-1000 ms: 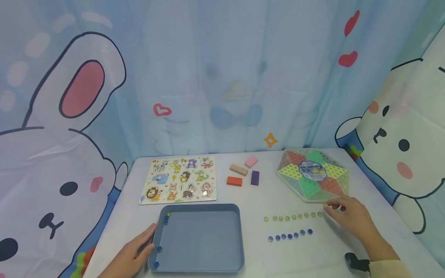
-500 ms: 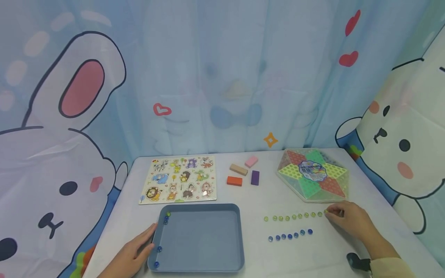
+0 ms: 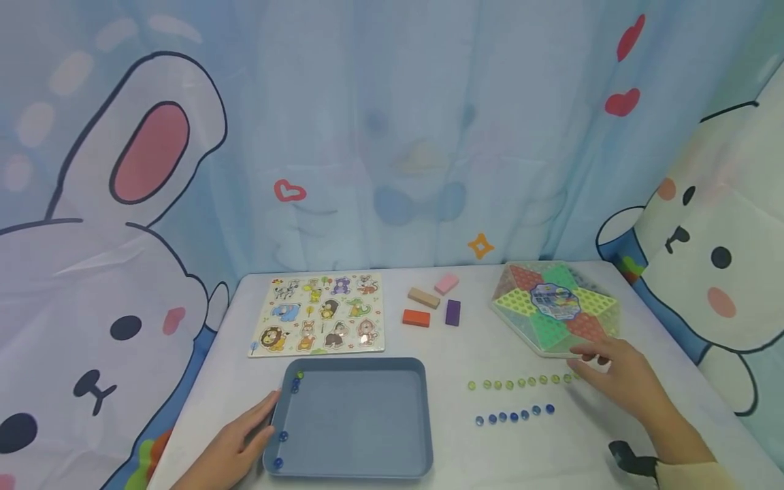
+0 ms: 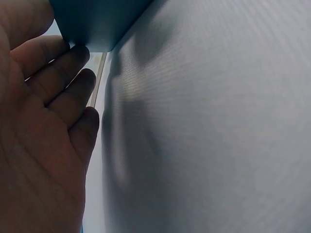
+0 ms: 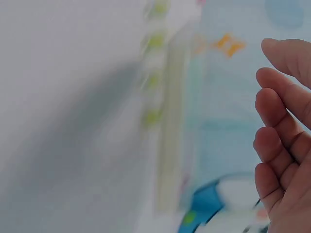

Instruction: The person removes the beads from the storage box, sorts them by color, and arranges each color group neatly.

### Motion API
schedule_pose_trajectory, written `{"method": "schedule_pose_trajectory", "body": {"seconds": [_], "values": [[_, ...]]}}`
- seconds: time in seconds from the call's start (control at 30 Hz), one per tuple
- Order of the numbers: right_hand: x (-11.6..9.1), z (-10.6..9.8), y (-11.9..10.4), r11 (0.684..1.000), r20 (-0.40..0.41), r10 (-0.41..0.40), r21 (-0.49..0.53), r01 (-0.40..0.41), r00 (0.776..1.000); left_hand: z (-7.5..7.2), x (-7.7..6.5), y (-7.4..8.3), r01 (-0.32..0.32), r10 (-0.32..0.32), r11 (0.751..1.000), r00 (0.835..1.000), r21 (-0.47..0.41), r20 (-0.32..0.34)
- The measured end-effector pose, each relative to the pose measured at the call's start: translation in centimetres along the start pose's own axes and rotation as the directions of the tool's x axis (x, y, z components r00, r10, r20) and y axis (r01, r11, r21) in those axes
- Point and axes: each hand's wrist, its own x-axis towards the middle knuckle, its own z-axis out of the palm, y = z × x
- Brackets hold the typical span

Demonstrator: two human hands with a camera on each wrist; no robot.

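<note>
My left hand (image 3: 229, 442) rests with extended fingers against the left side of a blue-grey tray (image 3: 355, 418). Inside that tray, along its left wall, lie several blue glass beads (image 3: 284, 436) and a yellow-green one (image 3: 300, 375). Right of the tray, a row of yellow-green glass beads (image 3: 521, 383) runs across the white cloth, with a shorter row of blue beads (image 3: 514, 417) in front. Just above the right end of the yellow-green row is my right hand (image 3: 631, 384), thumb apart from its loosely bent fingers. Nothing shows between them in the right wrist view.
A hexagonal box (image 3: 554, 303) with coloured triangles stands behind the right hand. An animal puzzle board (image 3: 318, 314) lies behind the tray, and small blocks, among them an orange one (image 3: 416, 318), lie between board and box. A printed curtain (image 3: 422, 136) hangs behind the table.
My right hand set a yellow-green bead at the row's right end, let go and lifted slightly, its thumb and fingers parting. The left hand stayed at the tray.
</note>
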Motion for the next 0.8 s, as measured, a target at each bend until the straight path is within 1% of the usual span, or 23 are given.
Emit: {"method": "schedule_pose_trajectory", "body": {"seconds": [0.07,0.1,0.17,0.27,0.33,0.4,0.43,0.5,0.57,0.67,0.73,0.8], "values": [[0.3,0.0,-2.6,0.995,-0.045,-0.095,0.013,0.096,0.994,0.0,0.0,0.0,-0.002,0.003,1.0,1.0,0.005,-0.003],[0.5,0.2,-3.9,0.989,-0.066,-0.145,0.01,0.146,0.987,0.1,0.0,0.0,-0.003,0.003,1.0,1.0,0.007,-0.002],[1.0,0.6,-6.9,0.971,-0.078,-0.237,0.012,0.239,0.968,0.1,0.0,0.0,-0.007,0.007,1.0,1.0,0.004,-0.002],[1.8,1.6,-11.5,0.938,-0.05,-0.345,0.02,0.346,0.937,0.2,0.1,-0.2,-0.011,0.011,1.0,1.0,0.001,-0.005],[2.5,2.6,-14.4,0.911,-0.013,-0.412,0.028,0.412,0.911,0.2,0.1,-0.3,-0.011,0.011,1.0,1.0,0.0,-0.006],[3.0,3.6,-17.2,0.881,0.038,-0.472,0.036,0.471,0.881,0.2,0.1,-0.4,-0.012,0.012,1.0,1.0,0.001,-0.011],[3.2,4.1,-18.6,0.864,0.062,-0.504,0.037,0.502,0.862,0.2,0.1,-0.4,-0.014,0.014,1.0,1.0,0.003,-0.013],[3.6,5.1,-21.3,0.819,0.1,-0.573,0.045,0.572,0.813,0.2,0.0,-0.4,-0.012,0.012,1.0,1.0,0.003,-0.016],[3.6,6.1,-23.9,0.766,0.134,-0.642,0.067,0.639,0.755,0.1,0.0,-0.2,-0.01,0.01,1.0,1.0,0.004,-0.018],[3.6,7.7,-27.4,0.687,0.18,-0.725,0.104,0.72,0.665,0.0,-0.1,0.1,-0.001,0.001,1.0,1.0,0.004,-0.019],[3.5,9.1,-29.4,0.638,0.206,-0.766,0.123,0.76,0.609,0.1,-0.1,0.1,0.0,0.0,1.0,1.0,0.004,-0.019],[3.4,10.4,-31.1,0.597,0.231,-0.796,0.142,0.79,0.56,0.2,-0.1,0.0,-0.005,0.005,1.0,1.0,0.005,-0.019]]}}
